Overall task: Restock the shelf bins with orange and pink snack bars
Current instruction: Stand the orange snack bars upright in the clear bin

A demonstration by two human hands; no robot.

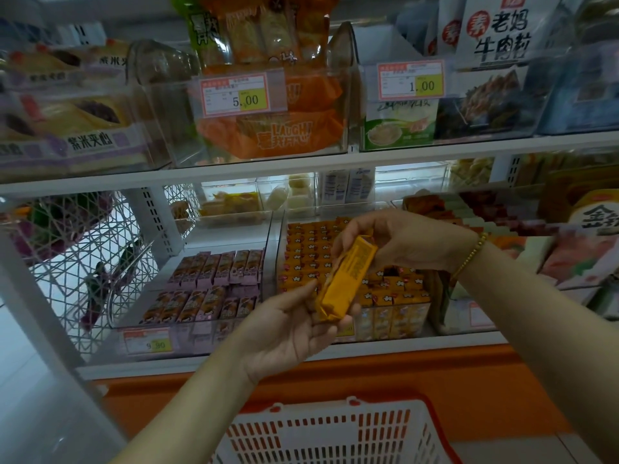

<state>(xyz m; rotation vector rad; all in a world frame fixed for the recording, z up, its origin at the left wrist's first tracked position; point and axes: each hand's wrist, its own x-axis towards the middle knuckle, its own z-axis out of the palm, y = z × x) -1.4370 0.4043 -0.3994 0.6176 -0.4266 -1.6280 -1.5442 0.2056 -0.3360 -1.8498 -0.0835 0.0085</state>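
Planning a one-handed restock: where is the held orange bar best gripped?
Probably the upper end of the orange bar, pinched from the right where the right hand holds it: long, slim and tilted, its lower end can lead into the orange bin.

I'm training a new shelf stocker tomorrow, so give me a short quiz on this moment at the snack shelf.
1. True or false: the left hand and right hand both hold the orange bar.
2. Multiple choice: where do the pink bars lie relative to the stocked orange bars? A) to their left B) to their right C) on the shelf above
3. Fill in: the bracelet is on the ___ wrist.

Key: 1 true; 2 A; 3 right.
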